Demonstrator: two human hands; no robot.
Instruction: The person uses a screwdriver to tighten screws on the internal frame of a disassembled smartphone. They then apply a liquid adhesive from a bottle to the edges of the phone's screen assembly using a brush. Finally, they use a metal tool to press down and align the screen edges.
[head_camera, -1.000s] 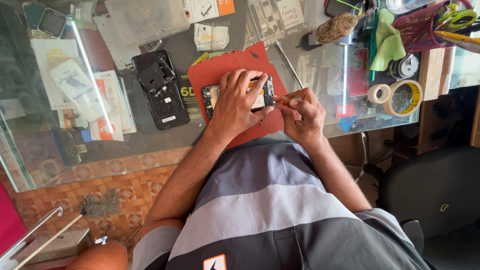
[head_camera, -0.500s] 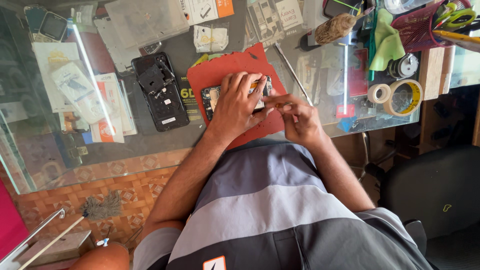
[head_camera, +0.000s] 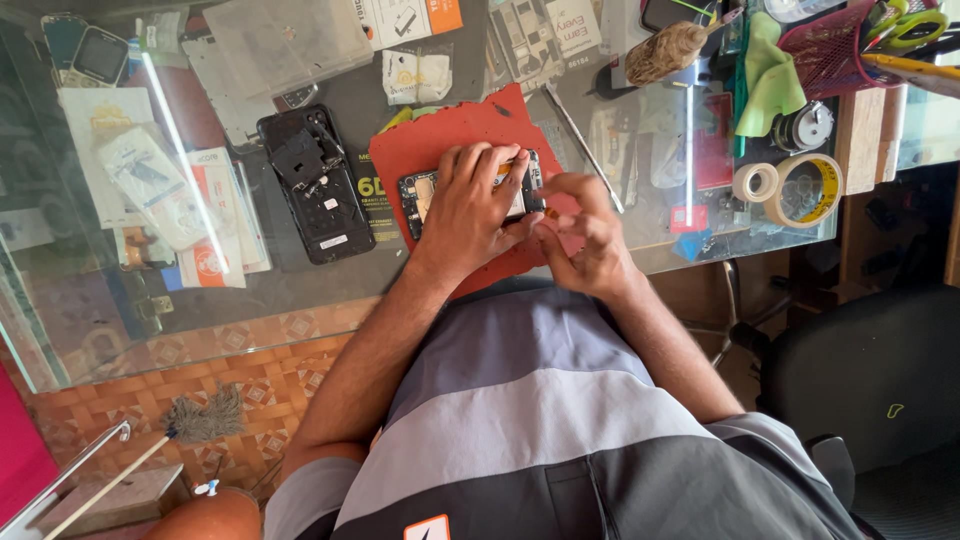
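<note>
An opened phone (head_camera: 420, 195) with its circuit board showing lies on a red mat (head_camera: 445, 135) on the glass table. My left hand (head_camera: 470, 205) lies flat over the phone and presses it down. My right hand (head_camera: 585, 235) is at the phone's right end, fingers pinched together on a small tool with a yellowish handle that is mostly hidden. A black phone back shell (head_camera: 315, 185) lies to the left of the mat.
Two tape rolls (head_camera: 805, 188) lie at the table's right end, with a green cloth (head_camera: 768, 78), a red mesh basket (head_camera: 835, 50) and a brush (head_camera: 668, 50) behind them. A thin metal rod (head_camera: 585, 150) lies right of the mat. Packets and phone parts crowd the left. A black chair (head_camera: 870, 380) stands lower right.
My right hand has shifted slightly left and down toward the phone's right end. My left hand stays on the phone.
</note>
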